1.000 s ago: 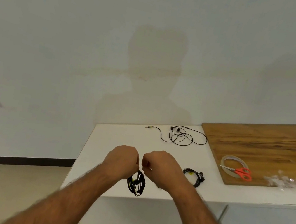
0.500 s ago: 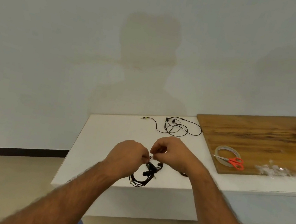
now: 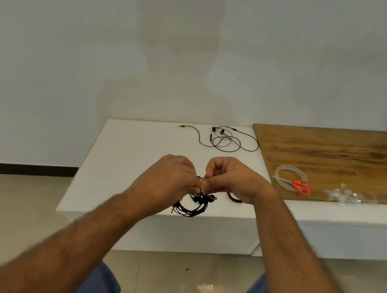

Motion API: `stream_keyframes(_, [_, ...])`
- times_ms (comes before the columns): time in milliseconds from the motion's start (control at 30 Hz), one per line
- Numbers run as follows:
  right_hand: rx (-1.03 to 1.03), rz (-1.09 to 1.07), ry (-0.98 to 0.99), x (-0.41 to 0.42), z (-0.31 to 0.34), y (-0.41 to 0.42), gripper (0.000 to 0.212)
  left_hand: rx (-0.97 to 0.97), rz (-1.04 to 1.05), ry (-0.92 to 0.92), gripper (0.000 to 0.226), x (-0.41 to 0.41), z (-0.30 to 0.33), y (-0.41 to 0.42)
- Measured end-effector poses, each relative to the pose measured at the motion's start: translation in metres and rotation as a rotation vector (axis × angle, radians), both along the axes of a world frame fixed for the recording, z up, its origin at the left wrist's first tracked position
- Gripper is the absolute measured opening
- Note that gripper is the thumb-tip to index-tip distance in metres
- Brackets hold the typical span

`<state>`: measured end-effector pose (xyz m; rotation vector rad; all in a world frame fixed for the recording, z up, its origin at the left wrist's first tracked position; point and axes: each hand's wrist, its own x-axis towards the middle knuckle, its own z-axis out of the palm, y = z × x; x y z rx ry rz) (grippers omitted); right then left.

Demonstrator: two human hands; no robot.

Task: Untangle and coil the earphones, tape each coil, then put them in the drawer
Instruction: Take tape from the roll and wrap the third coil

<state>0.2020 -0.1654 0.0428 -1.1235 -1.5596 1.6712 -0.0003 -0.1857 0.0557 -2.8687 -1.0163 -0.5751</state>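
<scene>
Both hands, left and right, pinch the top of a black earphone coil held over the white table's front edge. A loose earphone lies at the back, tape and scissors on the board.

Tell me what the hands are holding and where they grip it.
Both the left hand and right hand pinch the top of the coiled black earphones; the rest of the coil hangs below the fingertips.

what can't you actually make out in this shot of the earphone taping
Head view only:
- Tape on the held coil: hidden by the fingers of both hands.
- Second coil: mostly behind the right hand.
- Drawer: none visible.
- Clear scraps on the wooden board: too small to identify.
</scene>
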Motion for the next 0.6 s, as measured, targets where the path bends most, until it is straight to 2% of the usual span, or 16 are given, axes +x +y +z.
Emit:
stream_keyframes(200, [-0.147,0.013,0.117,-0.010,-0.009,0.001,0.033,0.117,-0.074,-0.044,0.014,-0.013,-0.002,-0.004])
stream_keyframes(433, [-0.209,0.045,0.118,-0.015,-0.009,0.003,0.022,0.224,-0.068,-0.144,0.010,-0.020,-0.017,-0.003])
stream_keyframes(600, [-0.267,0.147,0.089,-0.015,-0.007,0.003,0.017,0.185,-0.082,-0.211,0.016,-0.014,-0.018,-0.007])
